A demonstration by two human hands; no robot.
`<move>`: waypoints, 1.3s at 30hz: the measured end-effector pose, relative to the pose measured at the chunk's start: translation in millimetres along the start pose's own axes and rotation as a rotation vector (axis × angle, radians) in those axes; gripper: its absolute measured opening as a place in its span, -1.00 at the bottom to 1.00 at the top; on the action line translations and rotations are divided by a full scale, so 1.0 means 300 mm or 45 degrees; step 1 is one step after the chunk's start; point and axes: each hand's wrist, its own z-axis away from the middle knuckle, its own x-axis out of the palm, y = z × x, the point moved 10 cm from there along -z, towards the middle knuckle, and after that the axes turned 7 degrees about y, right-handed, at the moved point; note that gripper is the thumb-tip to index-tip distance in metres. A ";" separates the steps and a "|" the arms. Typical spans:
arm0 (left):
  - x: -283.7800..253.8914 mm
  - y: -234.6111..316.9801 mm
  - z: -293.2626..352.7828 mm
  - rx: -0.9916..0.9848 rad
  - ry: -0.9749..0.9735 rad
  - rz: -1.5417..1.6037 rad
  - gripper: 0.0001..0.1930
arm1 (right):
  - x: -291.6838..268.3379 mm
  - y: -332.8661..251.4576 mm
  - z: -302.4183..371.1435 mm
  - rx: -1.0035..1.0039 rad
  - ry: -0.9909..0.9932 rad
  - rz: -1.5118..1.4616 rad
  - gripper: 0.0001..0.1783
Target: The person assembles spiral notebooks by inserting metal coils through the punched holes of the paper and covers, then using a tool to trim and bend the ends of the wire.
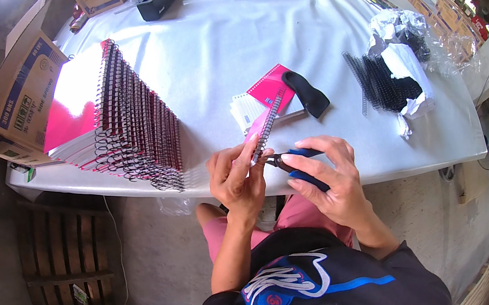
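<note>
My left hand (235,176) pinches the near end of a pink-covered notebook (258,125), tilted with its spiral binding (268,121) facing right. My right hand (335,181) is wrapped round blue-handled pliers (309,180), their dark jaws at the near end of the spiral, close to my left fingertips. Whether the jaws grip the wire is too small to tell. Just beyond the notebook lie a pink punched cover (269,85) and white punched sheets (243,111). A black curved object (307,94) rests at their right side.
A tall stack of spiral-bound pink notebooks (139,121) stands at left, beside an open carton (30,91). Loose black spiral coils (378,81) lie at right with crumpled white paper (407,70). A black tape dispenser (161,2) sits at the back of the white-covered table (208,49).
</note>
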 end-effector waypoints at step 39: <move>-0.609 0.089 -0.405 0.075 0.702 -0.086 -0.43 | 0.291 -0.186 -0.839 0.335 -0.202 -1.880 -0.56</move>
